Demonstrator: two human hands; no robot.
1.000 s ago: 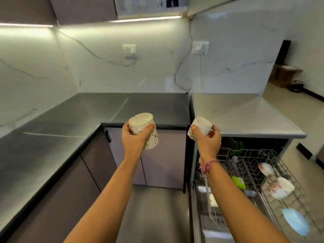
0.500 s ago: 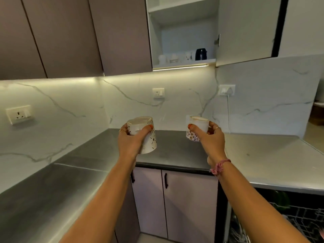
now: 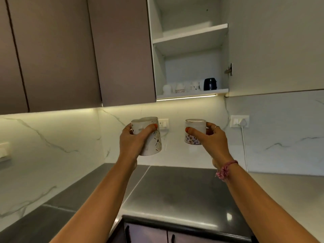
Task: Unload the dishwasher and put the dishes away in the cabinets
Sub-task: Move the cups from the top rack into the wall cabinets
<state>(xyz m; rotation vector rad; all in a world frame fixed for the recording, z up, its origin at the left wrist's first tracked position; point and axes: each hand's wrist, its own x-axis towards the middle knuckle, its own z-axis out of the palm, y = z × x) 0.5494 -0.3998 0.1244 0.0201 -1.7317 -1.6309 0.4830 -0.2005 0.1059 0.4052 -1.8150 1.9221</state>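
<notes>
My left hand [image 3: 134, 140] grips a white patterned cup [image 3: 152, 142], held upside down and tilted. My right hand [image 3: 208, 139] grips a smaller white cup with a floral band [image 3: 193, 132], also bottom up. Both cups are raised in front of the marble wall, above the counter. Above them the upper cabinet [image 3: 191, 41] stands open. Its bottom shelf [image 3: 192, 93] carries several white cups [image 3: 182, 87] and a dark mug [image 3: 210, 84]. The dishwasher is out of view.
The open cabinet door [image 3: 275, 44] hangs to the right of the shelves. Closed brown cabinet doors [image 3: 70, 50] run to the left. A dark counter [image 3: 175, 193] lies below, with wall sockets [image 3: 239, 121] and a plugged white cable on the backsplash.
The view has tilted up from the dishwasher and counter to the open cabinet. Both hands have risen with their cups toward the shelves.
</notes>
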